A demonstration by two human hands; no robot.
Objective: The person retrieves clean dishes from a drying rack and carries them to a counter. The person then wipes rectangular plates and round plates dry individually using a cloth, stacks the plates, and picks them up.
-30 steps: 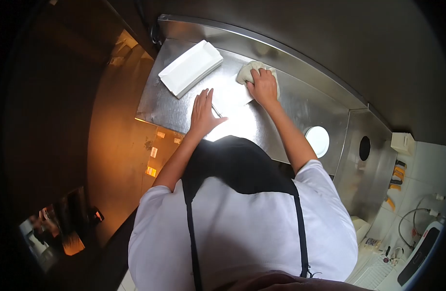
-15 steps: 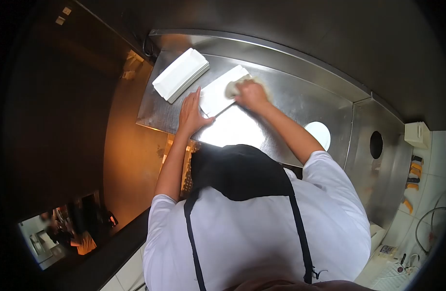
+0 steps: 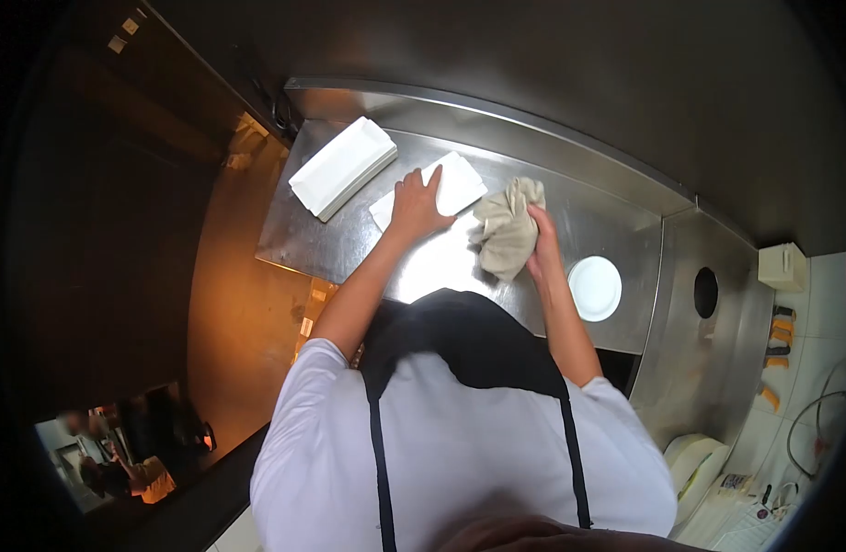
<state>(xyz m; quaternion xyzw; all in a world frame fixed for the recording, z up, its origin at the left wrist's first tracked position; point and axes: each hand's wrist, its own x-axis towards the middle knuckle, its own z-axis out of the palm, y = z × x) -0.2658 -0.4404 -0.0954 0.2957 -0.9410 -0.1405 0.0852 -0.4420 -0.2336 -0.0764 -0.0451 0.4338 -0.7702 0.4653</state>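
A white rectangular plate (image 3: 462, 182) lies on the steel counter. My left hand (image 3: 418, 207) spans it from above, fingertips at its far edge and thumb at its near edge, gripping it across its width. To the right, my right hand (image 3: 544, 241) is closed on a bunched beige cloth (image 3: 509, 235), which hangs beside the plate, apart from it. A stack of white rectangular plates (image 3: 345, 167) stands left of my left hand. Right of my right forearm sits a round white dish (image 3: 595, 288).
The steel counter (image 3: 616, 221) has a raised back edge (image 3: 497, 109). A round dark hole (image 3: 705, 293) opens in the steel surface at right. Beyond it are a white box (image 3: 783, 266) and several yellow-and-black handles (image 3: 780, 333). Blurred people (image 3: 129, 451) appear at lower left.
My right hand has lifted the cloth off the plate and drawn it right and nearer me. My left hand has moved from the plate's left end to across its middle.
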